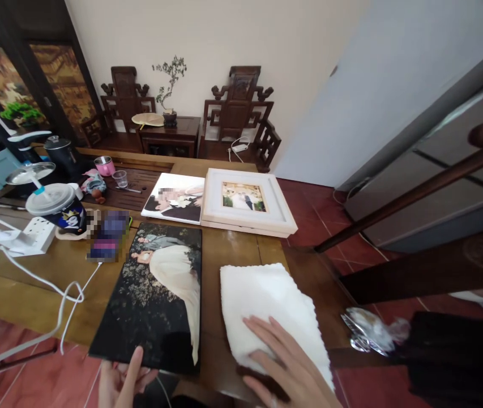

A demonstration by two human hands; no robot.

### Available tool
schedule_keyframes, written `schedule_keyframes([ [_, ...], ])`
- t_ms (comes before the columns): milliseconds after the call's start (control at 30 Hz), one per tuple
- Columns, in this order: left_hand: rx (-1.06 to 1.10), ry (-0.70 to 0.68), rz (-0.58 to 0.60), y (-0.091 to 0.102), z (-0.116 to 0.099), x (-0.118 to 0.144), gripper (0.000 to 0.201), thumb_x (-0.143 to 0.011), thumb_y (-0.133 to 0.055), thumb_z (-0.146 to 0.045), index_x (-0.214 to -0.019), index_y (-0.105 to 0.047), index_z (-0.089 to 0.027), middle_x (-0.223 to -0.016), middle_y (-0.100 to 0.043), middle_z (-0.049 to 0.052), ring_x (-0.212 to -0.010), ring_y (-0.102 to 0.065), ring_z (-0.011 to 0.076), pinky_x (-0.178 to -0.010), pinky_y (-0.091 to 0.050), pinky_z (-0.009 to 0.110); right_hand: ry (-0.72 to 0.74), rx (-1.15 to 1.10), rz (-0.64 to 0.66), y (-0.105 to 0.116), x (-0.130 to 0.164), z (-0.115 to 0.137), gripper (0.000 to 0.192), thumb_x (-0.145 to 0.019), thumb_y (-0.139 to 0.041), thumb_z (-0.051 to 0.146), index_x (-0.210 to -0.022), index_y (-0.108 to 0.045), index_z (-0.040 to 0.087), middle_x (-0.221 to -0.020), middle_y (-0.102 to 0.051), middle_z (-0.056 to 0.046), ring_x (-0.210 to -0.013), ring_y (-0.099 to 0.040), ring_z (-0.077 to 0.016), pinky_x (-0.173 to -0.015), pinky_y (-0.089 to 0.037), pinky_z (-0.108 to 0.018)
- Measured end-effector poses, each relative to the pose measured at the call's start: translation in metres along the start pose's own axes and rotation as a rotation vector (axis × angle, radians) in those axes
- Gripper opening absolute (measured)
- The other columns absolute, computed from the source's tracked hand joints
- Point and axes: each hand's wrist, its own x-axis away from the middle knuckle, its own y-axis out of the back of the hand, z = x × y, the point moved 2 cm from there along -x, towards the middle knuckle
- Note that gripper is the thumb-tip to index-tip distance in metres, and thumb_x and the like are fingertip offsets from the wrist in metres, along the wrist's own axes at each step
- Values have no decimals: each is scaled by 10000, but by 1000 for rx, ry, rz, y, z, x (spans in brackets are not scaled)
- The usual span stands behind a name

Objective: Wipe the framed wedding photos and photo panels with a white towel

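Note:
My left hand grips the near edge of a dark wedding photo panel, thumb on top and fingers underneath. The panel shows a couple, with a long pale gown trailing down it. It lies over the table's front part, its near edge reaching toward me. To the right, a white cloth with a scalloped edge is spread at the table's front. My right hand rests on that cloth, fingers stretched out and slightly apart. Beyond the panel lie a white-edged wedding photo and a pale framed wedding picture, side by side.
On the left of the wooden table are a phone, a lidded cup, a power strip with white cables, a pink cup and a kettle. A wooden chair stands at right.

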Motion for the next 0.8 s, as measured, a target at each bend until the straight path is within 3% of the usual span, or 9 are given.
schedule_keyframes([
  [167,61,-96,-14,-6,-3,14,863,-484,-868,-439,-1221,-491,-195,-635,-619,-57,-639,-689,201,-639,-592,266,-174,52,-121,-24,-1,-1,140,-812,-527,173,-935,-588,201,-1204,-618,-136,-1044,-607,-285,-846,-541,-449],
  [267,111,-122,-4,-4,-9,21,897,-528,-855,-436,-1307,-456,-238,-779,-680,-18,-683,-701,200,-650,-585,258,-203,45,-177,-26,0,-10,419,-705,-396,8,-1020,-577,217,-1044,-655,-95,-993,-619,-266,-812,-538,-428],
  [333,123,-114,34,4,-15,22,911,-557,-835,-459,-1345,-430,-246,-827,-697,7,-664,-699,215,-606,-580,274,-202,40,-200,-23,6,-20,506,-661,-366,-12,-1061,-561,229,-1053,-645,-85,-1061,-599,-275,-833,-530,-431],
  [433,59,-69,81,23,-27,21,954,-524,-847,-452,-1359,-436,-242,-905,-727,54,-729,-706,281,-564,-573,310,-251,84,-261,-10,21,-37,405,-740,-395,49,-1082,-532,216,-1102,-631,-115,-1079,-601,-294,-806,-541,-411],
  [567,1,-46,79,41,-46,22,894,-470,-865,-399,-1289,-538,-254,-1076,-714,75,-925,-685,333,-592,-577,306,-401,114,-280,18,36,-53,103,-855,-461,224,-945,-511,224,-959,-660,-113,-829,-672,-258,-649,-543,-324],
  [667,-55,-60,152,38,-62,21,778,-502,-839,-375,-1231,-596,-257,-1073,-712,67,-916,-687,335,-547,-565,300,-524,151,-359,40,44,-60,96,-856,-531,319,-850,-498,228,-813,-658,-84,-702,-669,-255,-569,-514,-311],
  [800,-141,19,360,17,-82,7,736,-539,-811,-332,-1235,-585,-253,-1017,-715,64,-879,-695,315,-569,-556,311,-681,367,-535,57,59,-73,210,-793,-630,380,-833,-552,189,-633,-591,-75,-557,-614,-277,-485,-449,-341],
])
